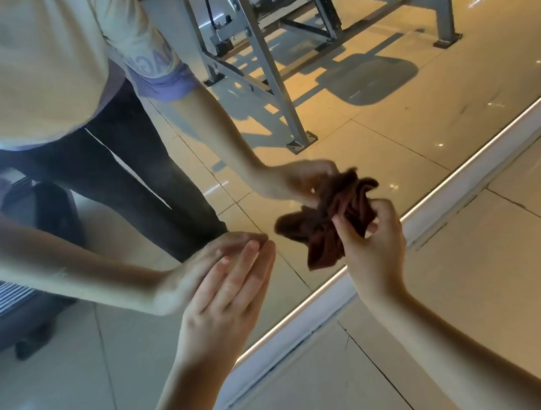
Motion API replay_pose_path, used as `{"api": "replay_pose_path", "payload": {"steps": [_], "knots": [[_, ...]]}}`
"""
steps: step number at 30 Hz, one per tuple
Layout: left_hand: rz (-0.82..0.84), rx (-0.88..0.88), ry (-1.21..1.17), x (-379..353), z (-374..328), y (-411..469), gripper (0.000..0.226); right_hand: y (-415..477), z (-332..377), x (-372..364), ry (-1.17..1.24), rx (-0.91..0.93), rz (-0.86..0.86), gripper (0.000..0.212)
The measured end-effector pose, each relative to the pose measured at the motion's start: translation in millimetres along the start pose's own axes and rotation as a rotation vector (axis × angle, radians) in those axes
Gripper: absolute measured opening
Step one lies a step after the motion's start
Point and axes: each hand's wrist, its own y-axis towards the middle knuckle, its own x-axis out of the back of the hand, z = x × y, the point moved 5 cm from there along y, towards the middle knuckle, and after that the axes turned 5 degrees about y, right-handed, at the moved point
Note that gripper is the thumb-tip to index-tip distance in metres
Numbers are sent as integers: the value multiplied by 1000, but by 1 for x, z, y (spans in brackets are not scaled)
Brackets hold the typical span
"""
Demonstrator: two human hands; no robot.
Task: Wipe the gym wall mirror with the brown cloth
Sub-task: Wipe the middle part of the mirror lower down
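Brown cloth (322, 244) sits bunched in the right hand (375, 253), whose thumb and curled fingers pinch its folds. The crumpled wad sticks out to the left of the grip and above it, and appears pressed to the glass of the wall mirror (385, 93), where it merges with its own reflection. The right forearm comes in from the lower right, with the wrist bent slightly up toward the glass.

Just left of the grip, apart from the cloth, the left hand (226, 300) is flat and holds nothing. Its fingers are straight and close together, the back of the hand faces the camera, and its fingertips (264, 250) meet their mirrored twins on the glass. The left forearm rises from the bottom edge.

Below the grip runs the mirror's pale bottom strip (311, 319), with the tiled floor (485, 331) nearer the camera. Beyond the grip, the glass reflects a grey metal gym frame (265, 68) and the person's bent-over body.
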Motion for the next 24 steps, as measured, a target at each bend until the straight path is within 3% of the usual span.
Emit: {"api": "replay_pose_path", "payload": {"steps": [3,6,8,12,14,18,20,24], "knots": [[-13,-25,2,1,3,2,40,-18,-6,-13,-49,-72,90,22],[-27,-33,9,3,8,3,39,-26,29,-20,-32,161,130,26],[-26,-24,8,5,11,5,41,-17,36,-14,-15,220,66,28],[-13,14,17,8,17,7,49,6,6,-3,38,-91,-101,30],[-16,17,24,8,17,7,52,-4,6,-9,5,-114,-95,31],[-27,21,33,8,16,9,50,-35,34,-21,-60,280,68,28],[-31,32,33,9,16,9,50,-18,37,-13,-75,340,25,29],[-41,33,33,7,15,10,51,30,31,7,-22,44,-191,37]]}}
